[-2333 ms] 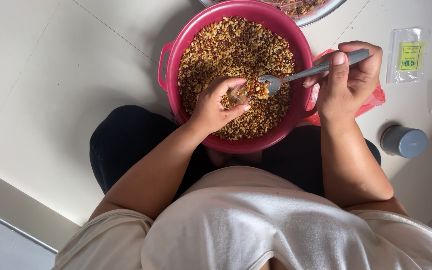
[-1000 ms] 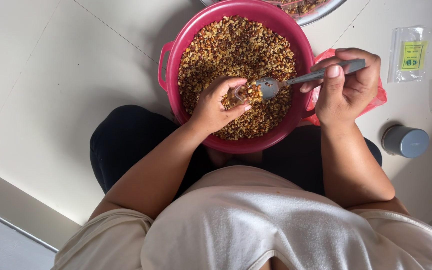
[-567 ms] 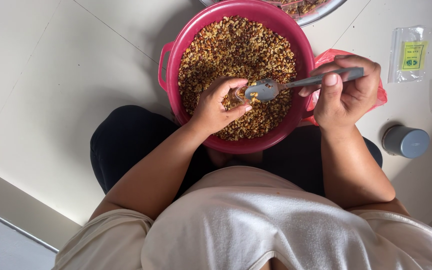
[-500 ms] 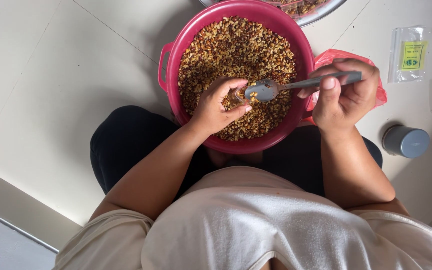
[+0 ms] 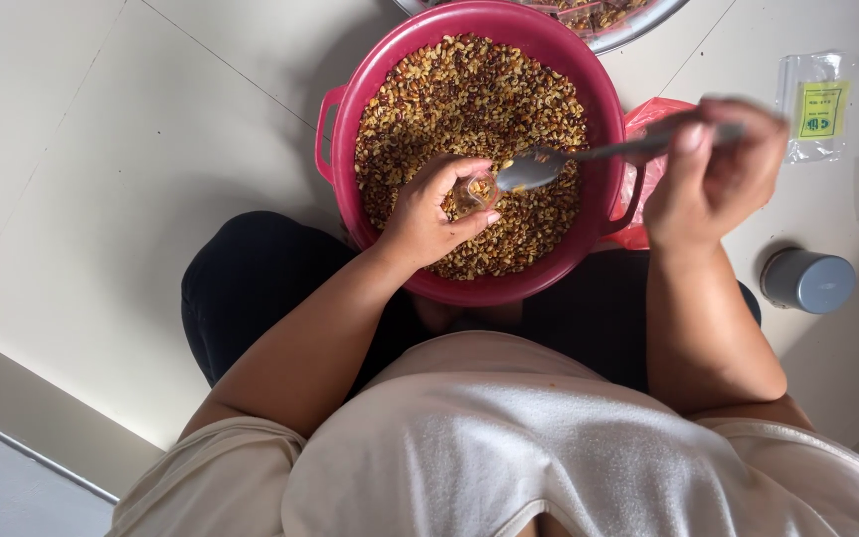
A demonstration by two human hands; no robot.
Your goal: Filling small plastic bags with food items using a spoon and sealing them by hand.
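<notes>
1. The step in hand looks like filling: the left hand (image 5: pixel 429 214), inside the round pink plastic basin (image 5: pixel 335 149), has its fingers (image 5: pixel 449 179) curled around a small clear packet (image 5: pixel 471 189) held just above the grain.
2. The right hand (image 5: pixel 713 169), past the basin's right rim, pinches a grey metal spoon (image 5: pixel 549 164), its bowl at the packet's mouth.
3. Judged from this, the next move calls for a steady tip into that narrow opening.
4. The mixed brown and tan kernels (image 5: pixel 469 89) are small, dry and loose; the basin is smooth; the floor (image 5: pixel 101 149) is pale tile.
5. A grey cylindrical container (image 5: pixel 807 281) stands right of the basin, and flat clear sachets (image 5: pixel 819 104) lie beyond it.
</notes>
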